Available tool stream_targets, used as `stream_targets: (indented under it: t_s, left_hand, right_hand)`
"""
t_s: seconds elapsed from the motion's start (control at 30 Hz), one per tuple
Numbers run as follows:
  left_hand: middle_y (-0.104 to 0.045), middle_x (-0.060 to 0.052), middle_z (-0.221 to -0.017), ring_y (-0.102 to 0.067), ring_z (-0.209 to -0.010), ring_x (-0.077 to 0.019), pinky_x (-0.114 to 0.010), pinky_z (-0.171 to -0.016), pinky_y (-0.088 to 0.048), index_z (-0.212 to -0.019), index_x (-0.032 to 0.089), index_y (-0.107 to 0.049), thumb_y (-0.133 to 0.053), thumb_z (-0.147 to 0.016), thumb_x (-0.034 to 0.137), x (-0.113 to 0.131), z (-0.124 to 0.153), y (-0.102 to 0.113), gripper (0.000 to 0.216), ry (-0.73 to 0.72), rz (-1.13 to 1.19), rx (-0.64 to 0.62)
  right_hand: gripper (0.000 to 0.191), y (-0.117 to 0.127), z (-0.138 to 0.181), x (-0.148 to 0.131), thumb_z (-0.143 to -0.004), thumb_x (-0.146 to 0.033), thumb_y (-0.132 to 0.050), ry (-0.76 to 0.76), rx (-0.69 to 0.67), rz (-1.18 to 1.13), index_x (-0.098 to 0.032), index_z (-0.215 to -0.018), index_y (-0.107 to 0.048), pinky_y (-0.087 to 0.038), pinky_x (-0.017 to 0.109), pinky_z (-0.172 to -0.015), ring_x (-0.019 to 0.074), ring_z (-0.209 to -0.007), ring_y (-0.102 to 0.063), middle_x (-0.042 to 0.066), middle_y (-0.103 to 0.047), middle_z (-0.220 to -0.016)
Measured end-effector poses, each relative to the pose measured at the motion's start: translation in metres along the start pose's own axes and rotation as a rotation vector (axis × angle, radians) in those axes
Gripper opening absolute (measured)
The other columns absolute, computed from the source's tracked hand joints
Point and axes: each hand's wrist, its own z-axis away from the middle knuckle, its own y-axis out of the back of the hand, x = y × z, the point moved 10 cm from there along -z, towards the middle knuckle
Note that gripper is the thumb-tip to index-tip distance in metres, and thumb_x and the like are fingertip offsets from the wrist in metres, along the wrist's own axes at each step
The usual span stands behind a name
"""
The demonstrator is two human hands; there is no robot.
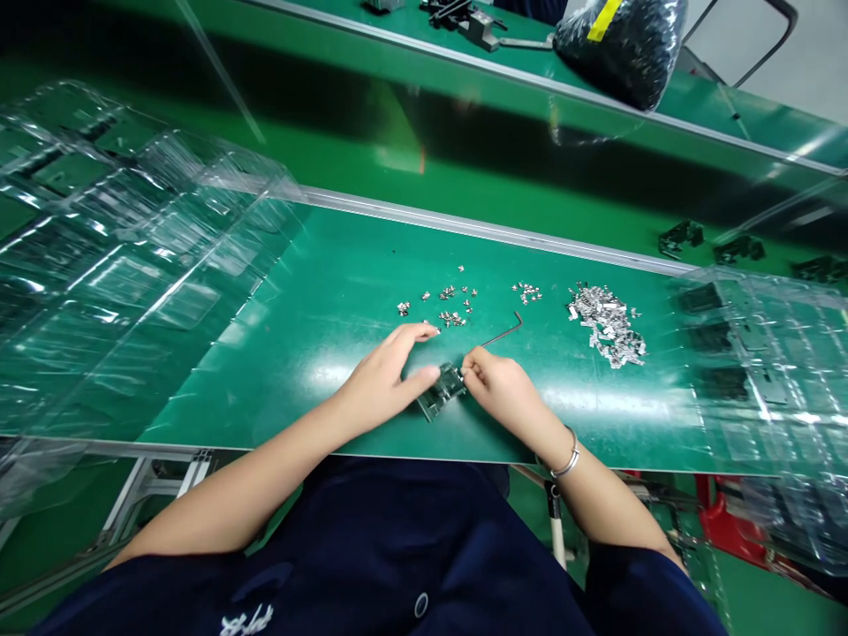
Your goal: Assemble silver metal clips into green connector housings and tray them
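A small dark green, block-shaped part [441, 390] lies on the green worktop [311, 291] between my hands. My left hand [390, 371] has thumb and index finger spread; the thumb rests at the part's upper left edge. Its index fingertip reaches toward small shiny metal pieces [453, 319]. At the part's right end my right hand [496, 384] is closed in a pinch; what sits between the fingertips is too small to make out. Just behind the right hand is an L-shaped hex key [507, 332], its near end close to the knuckles.
A heap of flat silver pieces [606, 322] lies to the right, with a smaller cluster [528, 293] nearby. Clear plastic trays [132, 238] stand at left; another tray [782, 353] at right holds dark parts. A metal rail [424, 218] borders the worktop's back. Beyond sits a black bag [623, 53].
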Motion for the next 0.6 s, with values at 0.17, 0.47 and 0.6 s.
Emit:
stream_targets:
  t_s: [0.17, 0.47, 0.6]
  left_hand:
    - [-0.052, -0.011, -0.131, -0.049, -0.122, -0.0297, -0.049, -0.104, -0.038, -0.13, 0.021, -0.039, -0.064, -0.077, 0.031, -0.009, 0.021, -0.03, 0.06, -0.025, -0.198, -0.096]
    - [-0.052, -0.011, -0.128, -0.052, -0.117, -0.028, -0.044, -0.094, -0.047, -0.134, 0.023, -0.033, -0.06, -0.081, 0.027, -0.022, 0.013, -0.028, 0.06, -0.033, -0.185, -0.047]
    - [-0.054, -0.01, -0.125, -0.052, -0.116, -0.0277, -0.044, -0.095, -0.046, -0.134, 0.024, -0.033, -0.06, -0.081, 0.026, -0.021, 0.014, -0.027, 0.059, -0.082, -0.188, -0.01]
  right_hand:
    - [0.011, 0.011, -0.011, 0.039, -0.09, -0.017, -0.051, 0.108, 0.099, 0.105, -0.018, -0.092, -0.061, -0.042, 0.035, -0.08, 0.0248, -0.095, -0.055, 0.01, -0.062, -0.101]
    - [0.008, 0.001, -0.002, 0.028, -0.092, -0.017, -0.046, 0.209, -0.025, -0.263, -0.02, -0.085, -0.05, -0.044, 0.029, -0.069, 0.0171, -0.076, -0.054, 0.004, -0.055, -0.083]
    - [0.008, -0.009, 0.001, 0.01, -0.091, -0.013, -0.043, 0.281, -0.061, -0.284, -0.019, -0.088, -0.048, -0.046, 0.031, -0.075, 0.0187, -0.085, -0.054, 0.007, -0.053, -0.092]
